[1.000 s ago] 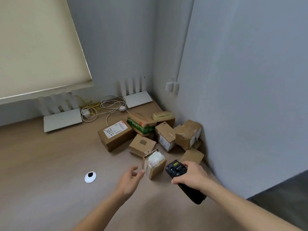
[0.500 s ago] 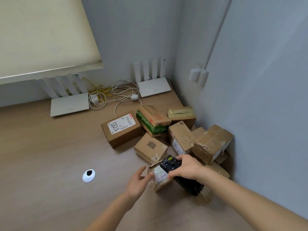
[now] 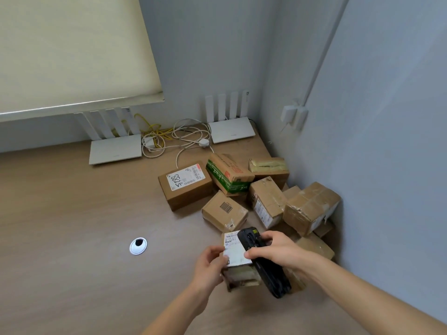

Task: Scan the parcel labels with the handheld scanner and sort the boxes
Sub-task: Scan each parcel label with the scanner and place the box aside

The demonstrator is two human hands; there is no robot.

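A small cardboard box (image 3: 238, 274) with a white label (image 3: 233, 250) on top sits on the wooden desk (image 3: 72, 226) near me. My left hand (image 3: 210, 264) grips its left side. My right hand (image 3: 278, 250) holds a black handheld scanner (image 3: 271, 274) just over the box's right edge, its head above the label. Behind lie several more cardboard parcels: a larger box marked "5188" (image 3: 185, 184), a green-printed box (image 3: 228, 175), a barcode box (image 3: 225, 211) and taped boxes (image 3: 310, 206) piled against the right wall.
Two white routers (image 3: 115, 148) (image 3: 231, 129) stand at the back wall with tangled white and yellow cables (image 3: 169, 137) between them. A round cable grommet (image 3: 138, 245) is set in the desk at left. A grey wall (image 3: 375, 165) bounds the right side.
My left hand has closed on the small box, which has turned its white label upward. My right hand has brought the scanner over its right edge. The view has tilted downward.
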